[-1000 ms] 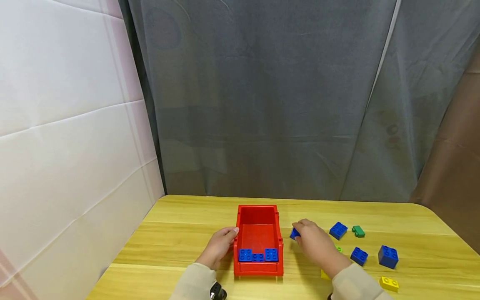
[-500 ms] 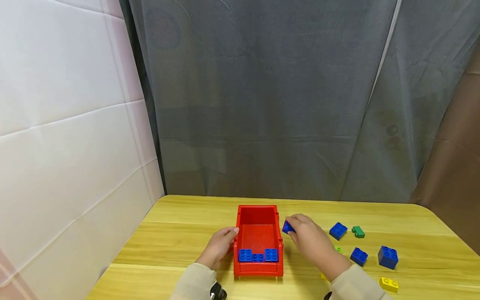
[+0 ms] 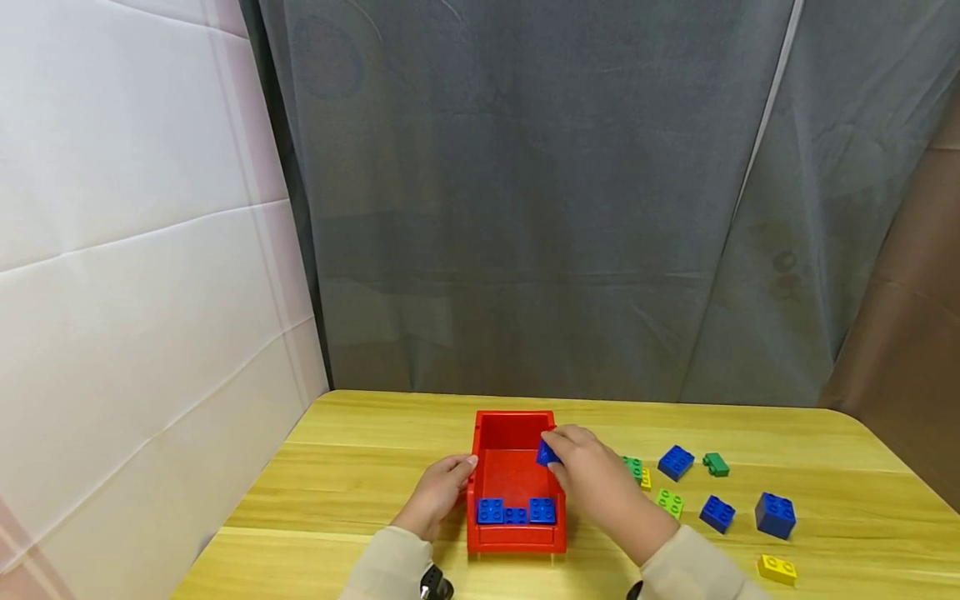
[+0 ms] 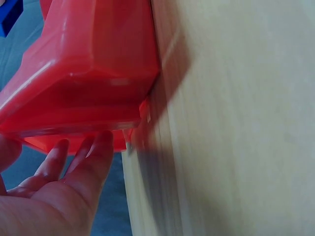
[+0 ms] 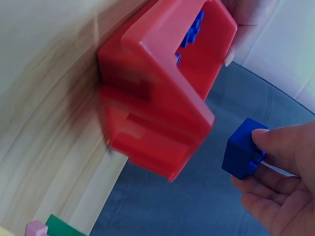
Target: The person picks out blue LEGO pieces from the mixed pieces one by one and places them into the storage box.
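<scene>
A red plastic storage bin (image 3: 517, 539) stands on the wooden table. My left hand (image 3: 438, 493) grips its left side, the thumb at the rim and the other fingers against the outer wall in the left wrist view. Between thumb and fingers, my right hand (image 3: 600, 483) pinches a blue toy building brick (image 5: 242, 150). The brick is held over the right rim of the bin, apart from it in the right wrist view. Along the bin's front lie several blue bricks, among them a left one (image 3: 491, 510) and a right one (image 3: 542, 510).
To the right on the table (image 3: 375, 433) lie loose bricks: blue ones (image 3: 677, 462), a taller blue brick (image 3: 776, 515), a dark green piece (image 3: 716, 464), a light green brick (image 3: 670, 502) and a yellow brick (image 3: 777, 570). A grey curtain (image 3: 510, 208) hangs behind the table.
My right hand has moved left with the blue brick, from beside the bin to over its right rim. Green and yellow bricks have come into sight behind it. My left hand stays put.
</scene>
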{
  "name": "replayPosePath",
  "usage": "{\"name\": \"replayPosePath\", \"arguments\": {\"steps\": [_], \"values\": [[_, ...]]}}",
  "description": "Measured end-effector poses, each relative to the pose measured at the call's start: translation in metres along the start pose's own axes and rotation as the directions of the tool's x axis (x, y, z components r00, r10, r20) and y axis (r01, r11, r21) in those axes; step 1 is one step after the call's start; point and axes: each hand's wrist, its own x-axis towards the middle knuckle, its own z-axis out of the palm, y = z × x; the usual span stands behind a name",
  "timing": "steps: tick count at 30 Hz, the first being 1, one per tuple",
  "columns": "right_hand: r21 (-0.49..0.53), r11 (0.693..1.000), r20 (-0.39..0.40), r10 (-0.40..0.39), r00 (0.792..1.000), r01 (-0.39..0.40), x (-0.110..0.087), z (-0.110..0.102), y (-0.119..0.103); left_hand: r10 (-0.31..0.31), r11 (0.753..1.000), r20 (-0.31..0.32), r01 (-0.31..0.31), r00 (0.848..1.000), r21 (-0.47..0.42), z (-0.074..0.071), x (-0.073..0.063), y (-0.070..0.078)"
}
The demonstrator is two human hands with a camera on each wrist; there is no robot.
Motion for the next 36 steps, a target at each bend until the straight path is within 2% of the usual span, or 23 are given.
{"name": "replayPosePath", "arguments": {"steps": [16,26,36], "values": [[0.030,0.999,0.067,-0.032,0.997,0.030,0.007,0.009,-0.017,0.003,1.000,-0.008,-0.003,1.000,-0.009,0.000,-0.001,0.000],[0.032,0.997,0.091,-0.077,0.993,0.074,0.011,0.021,-0.024,0.033,0.999,0.005,-0.033,0.999,-0.036,0.000,0.000,-0.001],[0.046,0.996,0.135,-0.076,0.988,0.070,0.018,0.036,-0.029,0.038,0.998,0.010,-0.037,0.999,-0.040,-0.001,-0.001,-0.001]]}}
